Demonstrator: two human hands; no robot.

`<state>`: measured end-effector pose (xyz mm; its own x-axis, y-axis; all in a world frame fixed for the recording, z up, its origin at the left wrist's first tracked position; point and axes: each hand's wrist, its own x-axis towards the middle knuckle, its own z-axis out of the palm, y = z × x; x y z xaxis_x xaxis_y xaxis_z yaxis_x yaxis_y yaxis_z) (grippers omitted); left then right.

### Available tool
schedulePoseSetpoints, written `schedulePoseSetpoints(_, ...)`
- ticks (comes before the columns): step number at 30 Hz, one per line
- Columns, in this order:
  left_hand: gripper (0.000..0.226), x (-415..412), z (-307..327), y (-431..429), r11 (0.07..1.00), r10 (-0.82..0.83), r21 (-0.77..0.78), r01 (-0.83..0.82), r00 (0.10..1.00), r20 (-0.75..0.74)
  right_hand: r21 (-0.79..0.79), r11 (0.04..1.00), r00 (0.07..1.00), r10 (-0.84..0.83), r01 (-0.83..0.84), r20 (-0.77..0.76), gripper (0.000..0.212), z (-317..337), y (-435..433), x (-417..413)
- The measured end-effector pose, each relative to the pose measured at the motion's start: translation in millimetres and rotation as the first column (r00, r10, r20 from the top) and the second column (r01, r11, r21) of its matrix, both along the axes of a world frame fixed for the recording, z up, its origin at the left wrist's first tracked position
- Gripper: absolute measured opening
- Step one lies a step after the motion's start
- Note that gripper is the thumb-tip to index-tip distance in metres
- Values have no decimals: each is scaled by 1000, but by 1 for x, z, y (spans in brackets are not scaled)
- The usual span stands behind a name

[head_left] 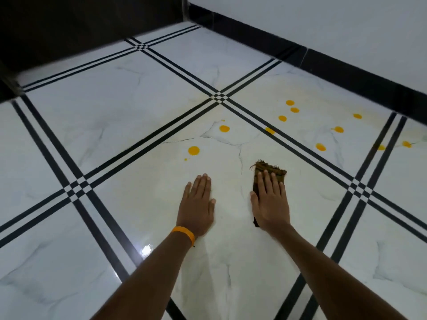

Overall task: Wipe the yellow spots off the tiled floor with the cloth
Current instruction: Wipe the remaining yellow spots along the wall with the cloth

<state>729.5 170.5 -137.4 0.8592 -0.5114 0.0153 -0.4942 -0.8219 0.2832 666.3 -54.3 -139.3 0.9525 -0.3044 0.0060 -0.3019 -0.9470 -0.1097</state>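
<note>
Both forearms reach out: left hand (198, 202) braces flat and empty, right hand (270, 199) presses the cloth (269, 167) flat, so best push firmly toward eleven o'clock through the nearest yellow spot (193, 150).

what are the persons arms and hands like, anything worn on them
Both forearms are bare, with no sleeves in view. The left hand has a plain orange band around its wrist, with a small dark bit sticking out at its edge. The right hand has nothing on its wrist. No gloves, and no rings or watch that I can see.
</note>
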Motion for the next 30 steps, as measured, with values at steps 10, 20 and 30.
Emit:
schedulePoseSetpoints(10, 62, 67, -6, 50, 992, 88, -100, -76, 988, 125, 40, 995, 990, 89, -93, 107, 67, -12, 64, 43)
schedulePoseSetpoints(20, 77, 121, -15, 97, 978, 206, -5, -207, 974, 89, 17, 1000, 997, -25, 24, 72, 73, -11, 15, 102)
schedulePoseSetpoints(30, 76, 122, -20, 99, 976, 219, -17, -218, 970, 110, 26, 995, 995, -97, 97, 25, 77, -7, 17, 155)
